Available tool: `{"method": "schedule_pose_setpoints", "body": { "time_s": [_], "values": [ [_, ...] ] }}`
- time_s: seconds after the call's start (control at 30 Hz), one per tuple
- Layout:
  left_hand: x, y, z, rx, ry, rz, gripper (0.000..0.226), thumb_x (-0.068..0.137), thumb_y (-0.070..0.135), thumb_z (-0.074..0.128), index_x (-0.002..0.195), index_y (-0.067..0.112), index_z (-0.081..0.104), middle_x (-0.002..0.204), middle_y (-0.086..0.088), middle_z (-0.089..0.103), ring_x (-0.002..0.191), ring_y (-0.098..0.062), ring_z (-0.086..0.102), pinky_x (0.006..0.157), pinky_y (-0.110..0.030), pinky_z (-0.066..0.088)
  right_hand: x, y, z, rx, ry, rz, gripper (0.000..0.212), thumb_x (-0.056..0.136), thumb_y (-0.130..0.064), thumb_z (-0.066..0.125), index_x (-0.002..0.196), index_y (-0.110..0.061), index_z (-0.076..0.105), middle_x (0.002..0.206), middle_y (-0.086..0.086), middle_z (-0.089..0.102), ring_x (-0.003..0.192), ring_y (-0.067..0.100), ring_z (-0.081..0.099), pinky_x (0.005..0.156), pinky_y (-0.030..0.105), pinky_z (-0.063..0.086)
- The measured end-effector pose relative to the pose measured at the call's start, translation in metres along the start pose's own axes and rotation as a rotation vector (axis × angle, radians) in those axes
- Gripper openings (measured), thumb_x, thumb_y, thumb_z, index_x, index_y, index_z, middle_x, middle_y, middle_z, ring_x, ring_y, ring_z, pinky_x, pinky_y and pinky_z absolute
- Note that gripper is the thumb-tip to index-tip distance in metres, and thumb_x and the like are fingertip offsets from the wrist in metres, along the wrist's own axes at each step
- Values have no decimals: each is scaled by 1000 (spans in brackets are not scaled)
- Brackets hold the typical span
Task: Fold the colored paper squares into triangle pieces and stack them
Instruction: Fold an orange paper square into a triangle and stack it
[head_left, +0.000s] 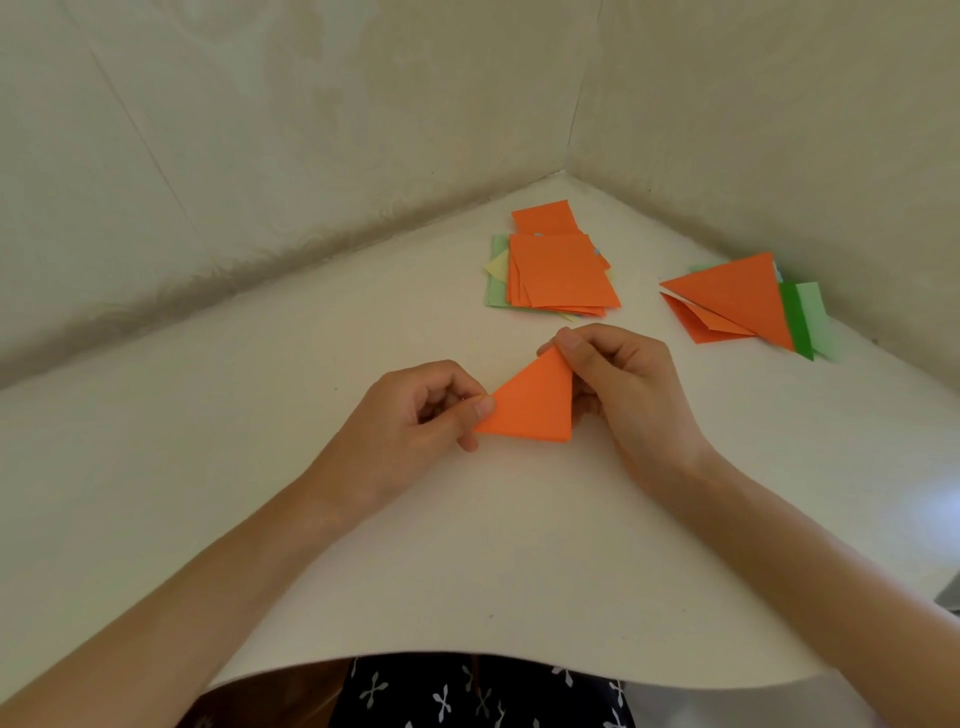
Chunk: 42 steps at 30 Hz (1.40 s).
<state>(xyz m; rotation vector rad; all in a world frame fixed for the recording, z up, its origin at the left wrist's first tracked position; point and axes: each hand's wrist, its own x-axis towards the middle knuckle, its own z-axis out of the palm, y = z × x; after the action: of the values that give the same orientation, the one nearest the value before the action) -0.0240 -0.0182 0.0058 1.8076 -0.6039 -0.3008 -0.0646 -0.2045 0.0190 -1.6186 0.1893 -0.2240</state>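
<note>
An orange paper triangle (535, 405) lies folded at the middle of the white table. My left hand (415, 421) pinches its left corner between thumb and fingers. My right hand (618, 379) pinches its top corner, with the other fingers curled behind the right edge. A pile of unfolded paper squares (558, 270), orange on top with green and yellow beneath, lies behind the hands. To the right sits a stack of folded triangles (737, 301), orange ones over green pieces.
The white table (467, 545) sits in a corner between two pale walls (260, 130). Its curved front edge runs just above my lap, where a dark patterned cloth (478, 696) shows.
</note>
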Motion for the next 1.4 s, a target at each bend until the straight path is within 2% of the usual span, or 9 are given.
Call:
{"method": "schedule_pose_setpoints", "body": {
  "time_s": [0.17, 0.27, 0.37, 0.5, 0.7, 0.87, 1.13, 1.3, 1.4],
  "values": [
    [4, -3, -9, 124, 56, 48, 13, 88, 22, 62, 76, 17, 64, 50, 3, 44, 47, -4, 42, 52, -12, 32, 5, -7, -14, -80, -125, 9, 6, 85, -4, 64, 81, -8, 66, 57, -1, 59, 47, 9, 48, 45, 17, 36],
    [14, -2, -16, 291, 75, 147, 18, 84, 36, 61, 78, 20, 65, 55, 5, 52, 52, -6, 48, 55, -12, 34, 5, -9, -25, -110, -95, -26, 8, 84, 0, 65, 79, -7, 67, 55, 1, 60, 44, 11, 52, 43, 19, 38],
    [34, 0, -13, 578, 108, 325, 24, 90, 42, 57, 85, 20, 65, 71, 14, 58, 67, -6, 51, 58, -17, 38, 6, -12, -38, -52, -20, -86, 10, 84, 3, 63, 80, -5, 66, 68, 0, 71, 67, 13, 68, 64, 22, 55],
    [61, 3, 12, 682, 244, 433, 23, 92, 33, 45, 94, 19, 64, 89, 9, 60, 76, -5, 55, 60, -25, 46, 8, -11, -67, -174, 171, -268, 17, 83, 1, 66, 82, -16, 69, 87, -1, 73, 89, 18, 69, 82, 27, 54],
    [84, -1, 63, 642, 39, 537, 26, 85, 24, 43, 91, 11, 65, 99, -4, 60, 87, -20, 59, 74, -33, 44, 11, 13, -126, -842, 310, -631, 9, 80, 1, 62, 87, 0, 67, 97, 6, 67, 86, 12, 61, 82, 14, 46],
    [90, -9, 67, 628, -2, 534, 14, 82, 15, 55, 89, 11, 67, 104, -4, 61, 96, -12, 53, 80, -30, 44, 18, 35, -150, -1120, 302, -410, 15, 83, -5, 57, 94, -6, 68, 93, 10, 65, 84, 32, 61, 72, 32, 45],
    [86, -11, 65, 665, 4, 535, 10, 82, 3, 66, 89, 11, 67, 99, -1, 60, 90, -11, 54, 77, -27, 44, 16, 27, -140, -1502, 261, -301, 53, 91, -52, 32, 87, -16, 70, 86, 3, 60, 88, 28, 58, 82, 31, 34],
    [87, -11, 65, 649, -14, 533, 25, 86, 25, 43, 89, 13, 65, 96, 2, 59, 87, -8, 51, 75, -26, 41, 19, 33, -135, -1472, 240, -169, 63, 90, -57, 27, 105, -11, 65, 105, 6, 63, 99, 29, 58, 87, 33, 40],
    [85, -9, 64, 649, -13, 510, 13, 87, 17, 53, 90, 13, 65, 96, 3, 58, 87, -10, 53, 74, -27, 45, 18, 30, -138, -1376, 265, -225, 58, 91, -52, 32, 113, -8, 63, 113, 11, 61, 102, 34, 57, 90, 36, 41]
  ]
}}
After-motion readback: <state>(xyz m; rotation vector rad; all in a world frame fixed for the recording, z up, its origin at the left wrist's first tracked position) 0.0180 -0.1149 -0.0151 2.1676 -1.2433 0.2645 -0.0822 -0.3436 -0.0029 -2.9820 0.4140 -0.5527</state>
